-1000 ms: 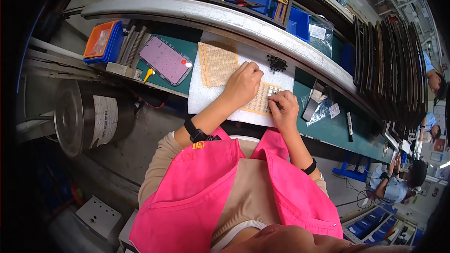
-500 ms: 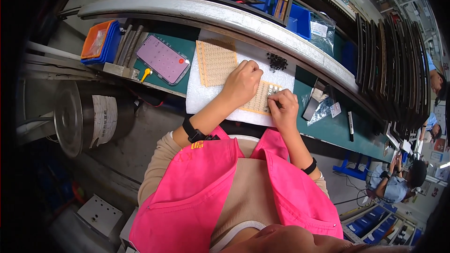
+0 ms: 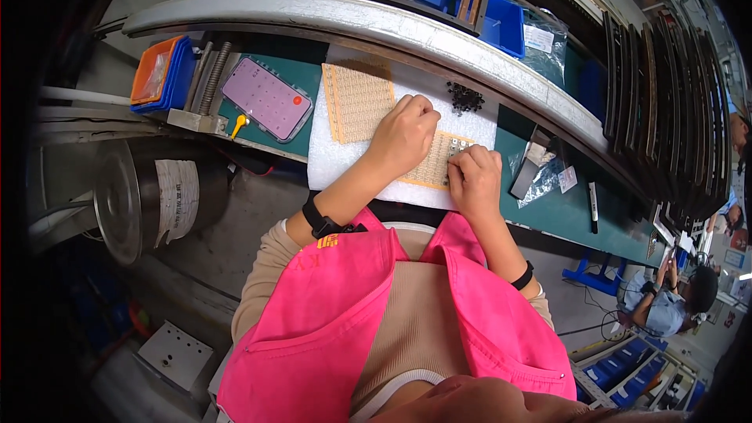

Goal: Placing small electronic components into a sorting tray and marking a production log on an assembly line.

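Observation:
My left hand (image 3: 403,135) is closed, its fingers curled together at the upper left edge of a tan perforated board (image 3: 428,171). Whatever its fingertips hold is too small or hidden to name. Over the right part of that board, my right hand (image 3: 478,178) is closed in a pinch, and I cannot make out what is in it. Small silvery square parts (image 3: 457,145) sit on the board beside the right fingers. Another tan board or stack of boards (image 3: 359,102) lies to the left. Above the hands is a pile of small black parts (image 3: 465,99). White foam sheet (image 3: 323,164) lies under everything.
A pink-screened phone (image 3: 266,99), a yellow-handled item (image 3: 240,124) and nested orange and blue bins (image 3: 163,74) are at left. A metal rail (image 3: 352,17) crosses beyond the boards. At right are a plastic bag (image 3: 540,184), a marker (image 3: 593,207) and upright dark racks (image 3: 666,110).
My hands stay almost in place, with the right fingers slightly more curled. At the top, a tan panel and another person's hand have gone from view. The whole view has shifted a little.

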Demonstrator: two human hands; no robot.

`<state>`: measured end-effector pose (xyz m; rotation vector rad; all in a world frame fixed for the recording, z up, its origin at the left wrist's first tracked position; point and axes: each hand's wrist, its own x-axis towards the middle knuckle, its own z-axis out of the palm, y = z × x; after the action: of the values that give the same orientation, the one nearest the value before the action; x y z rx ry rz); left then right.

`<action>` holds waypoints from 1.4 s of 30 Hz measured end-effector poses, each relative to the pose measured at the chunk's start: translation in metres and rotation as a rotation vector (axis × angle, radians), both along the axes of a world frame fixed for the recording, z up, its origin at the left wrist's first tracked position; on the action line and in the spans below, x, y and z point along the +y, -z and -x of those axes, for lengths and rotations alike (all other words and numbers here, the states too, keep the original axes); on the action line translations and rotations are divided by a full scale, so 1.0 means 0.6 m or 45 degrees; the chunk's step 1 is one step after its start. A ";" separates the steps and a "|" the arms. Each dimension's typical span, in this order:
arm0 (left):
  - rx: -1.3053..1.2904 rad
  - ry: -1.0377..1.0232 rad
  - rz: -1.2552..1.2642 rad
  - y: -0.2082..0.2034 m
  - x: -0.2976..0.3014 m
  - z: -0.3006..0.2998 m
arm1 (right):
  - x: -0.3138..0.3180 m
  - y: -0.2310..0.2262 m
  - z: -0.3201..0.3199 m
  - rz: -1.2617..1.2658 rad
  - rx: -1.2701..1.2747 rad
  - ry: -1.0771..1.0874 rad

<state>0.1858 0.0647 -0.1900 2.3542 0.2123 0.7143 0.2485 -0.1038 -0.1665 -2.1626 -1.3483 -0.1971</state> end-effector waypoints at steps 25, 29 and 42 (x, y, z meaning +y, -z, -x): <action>-0.036 0.522 1.672 0.000 -0.042 0.040 | -0.001 -0.015 0.013 -0.693 0.700 -0.097; 0.002 0.467 1.922 0.008 -0.057 0.039 | 0.002 -0.007 0.014 -0.746 0.647 -0.011; 0.174 -0.040 -0.007 -0.030 -0.019 -0.059 | -0.045 0.015 -0.010 -0.584 0.752 0.191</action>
<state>0.2214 0.0532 -0.1718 2.4114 0.3082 0.5697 0.2546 -0.1306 -0.1753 -1.7358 -0.7211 0.0713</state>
